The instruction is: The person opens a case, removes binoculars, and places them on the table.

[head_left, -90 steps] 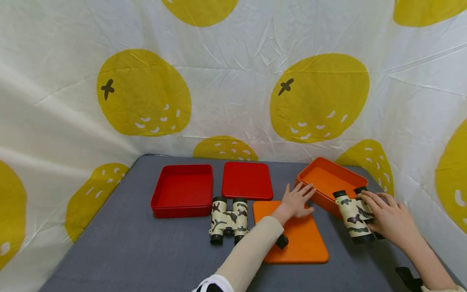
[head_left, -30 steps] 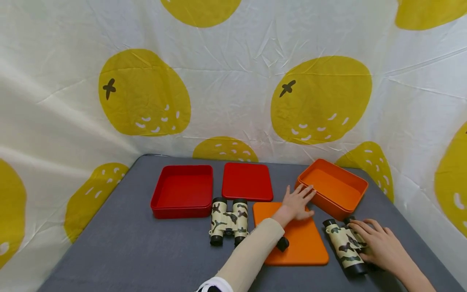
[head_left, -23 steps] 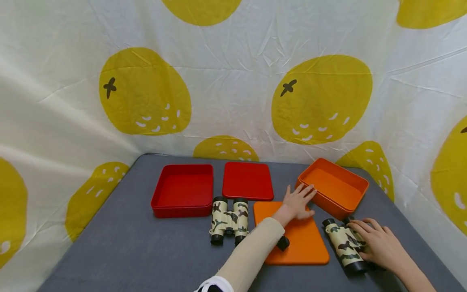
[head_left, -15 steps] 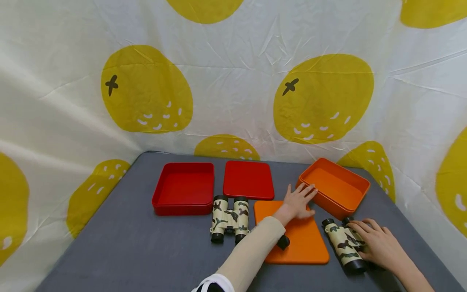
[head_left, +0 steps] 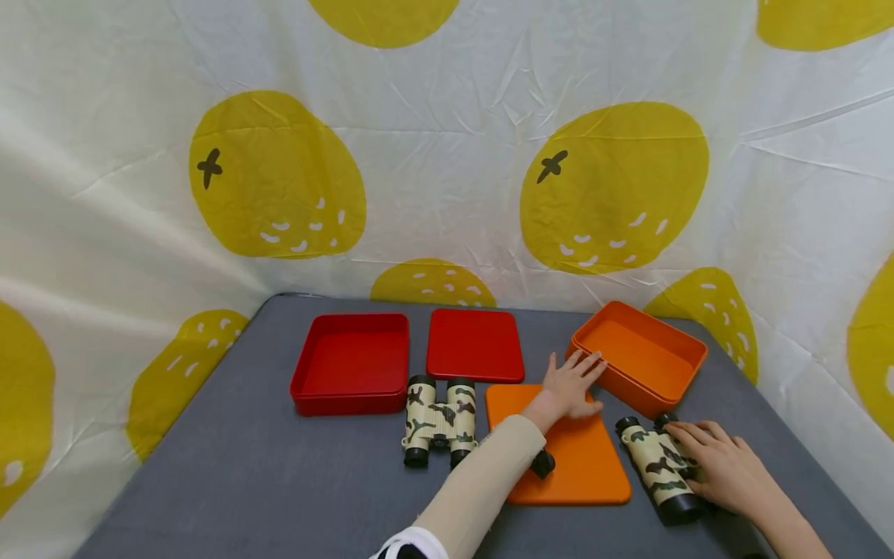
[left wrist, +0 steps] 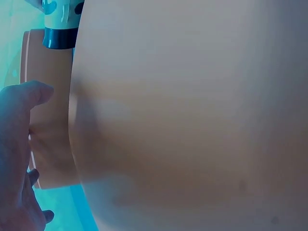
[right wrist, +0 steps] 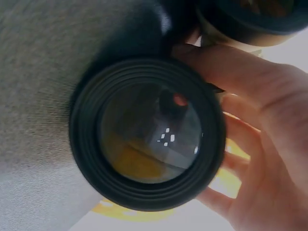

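My right hand (head_left: 729, 470) grips a pair of camouflage binoculars (head_left: 655, 466) lying on the grey table, in front of the open orange box (head_left: 639, 349). Its fingers lie over the far barrel, with the thumb (right wrist: 221, 65) between the barrels; a big black-rimmed lens (right wrist: 149, 132) fills the right wrist view. My left hand (head_left: 567, 392) is spread, its fingertips at the orange box's near left rim. Below that forearm lies a flat orange lid (head_left: 587, 466), partly covered. In the left wrist view, a blurred pale surface hides most of the scene beside the hand (left wrist: 14, 134).
A second pair of camouflage binoculars (head_left: 421, 423) lies mid-table, partly behind the left sleeve (head_left: 485, 481). At the back are an open red box (head_left: 356, 353) and a flat red lid (head_left: 475, 345). A fruit-printed cloth (head_left: 447, 186) hangs behind the table.
The right hand has moved the binoculars from against the orange box's near right corner down onto the table in front of it, then kept still. The left hand has stayed in place.
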`<state>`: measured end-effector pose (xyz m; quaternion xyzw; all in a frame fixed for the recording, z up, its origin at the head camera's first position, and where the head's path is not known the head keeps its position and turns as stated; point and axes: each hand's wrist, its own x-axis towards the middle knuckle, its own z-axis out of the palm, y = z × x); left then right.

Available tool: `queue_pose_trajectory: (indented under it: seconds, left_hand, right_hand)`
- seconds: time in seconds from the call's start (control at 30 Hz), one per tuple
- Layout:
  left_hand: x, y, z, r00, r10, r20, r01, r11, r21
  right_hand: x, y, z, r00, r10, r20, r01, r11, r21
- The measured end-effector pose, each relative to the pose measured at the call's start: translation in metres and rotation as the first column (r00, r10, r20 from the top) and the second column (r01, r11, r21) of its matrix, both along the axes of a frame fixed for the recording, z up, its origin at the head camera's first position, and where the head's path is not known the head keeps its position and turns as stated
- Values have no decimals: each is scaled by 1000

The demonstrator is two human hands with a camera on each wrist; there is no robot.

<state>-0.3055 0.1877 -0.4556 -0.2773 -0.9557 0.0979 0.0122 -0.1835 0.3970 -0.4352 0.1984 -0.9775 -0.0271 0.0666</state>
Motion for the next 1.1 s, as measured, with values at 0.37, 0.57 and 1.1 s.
queue_pose_trajectory:
  seconds: [0.37,0.57,1.1]
  left_hand:
    - [8,-4,7,998,-7,61,1,995,99]
    - [5,-6,4,996,-6,93,-7,991,135]
    - [18,-14,41,987,-162,-1,158,963,217]
  right_hand:
    - [8,-2,1,992,-91,91,96,994,-46]
    - [12,-4,1,996,-77,51,80,995,-57]
    - [24,-43,10,988,-31,-154,9,991,-136]
